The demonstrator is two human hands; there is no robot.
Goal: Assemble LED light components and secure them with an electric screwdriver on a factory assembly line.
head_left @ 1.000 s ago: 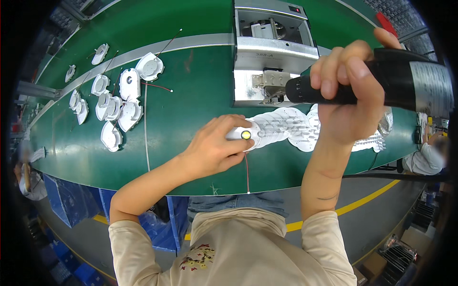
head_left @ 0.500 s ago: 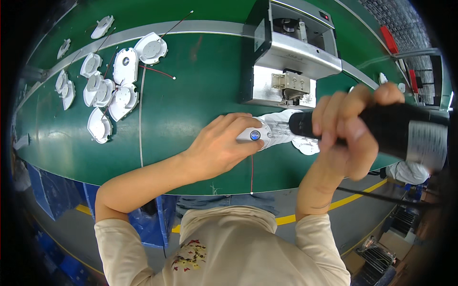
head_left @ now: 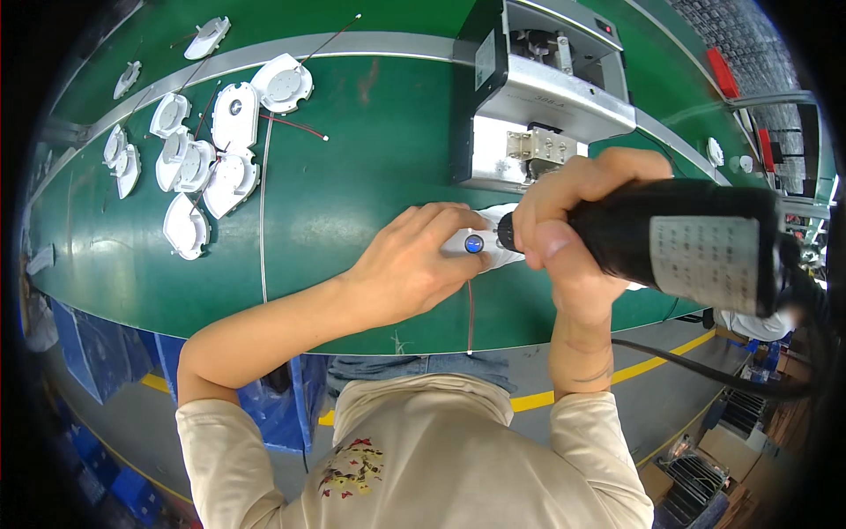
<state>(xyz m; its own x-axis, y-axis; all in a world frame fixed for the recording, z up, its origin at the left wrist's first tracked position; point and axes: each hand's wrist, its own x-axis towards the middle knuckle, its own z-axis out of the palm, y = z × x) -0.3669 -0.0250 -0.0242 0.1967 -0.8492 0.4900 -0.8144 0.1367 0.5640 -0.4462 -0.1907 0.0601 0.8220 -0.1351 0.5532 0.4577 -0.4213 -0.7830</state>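
Observation:
My left hand (head_left: pixel 407 264) grips one end of a white plastic housing (head_left: pixel 500 257) on the green bench, thumb and fingers on either side of its round blue button (head_left: pixel 474 243). A thin red wire (head_left: pixel 471 317) runs from beneath it toward the bench's front edge. My right hand (head_left: pixel 573 229) is wrapped around a black electric screwdriver (head_left: pixel 705 242) with a pale label. Held nearly level in view, the screwdriver has its nose over the housing's right part. The hand and tool hide most of that part, and I cannot tell whether the bit touches it.
Several white housings with wires (head_left: pixel 233 181) lie on the left of the bench (head_left: pixel 352 176). A metal screw-feeding machine (head_left: pixel 551 97) stands just beyond my hands. The screwdriver's black cable (head_left: pixel 705 375) loops at the right. Blue bins (head_left: pixel 97 353) stand below the left front edge.
My right hand has brought the screwdriver left and closer to the blue button, covering more of the housing. My left hand keeps its hold in nearly the same place.

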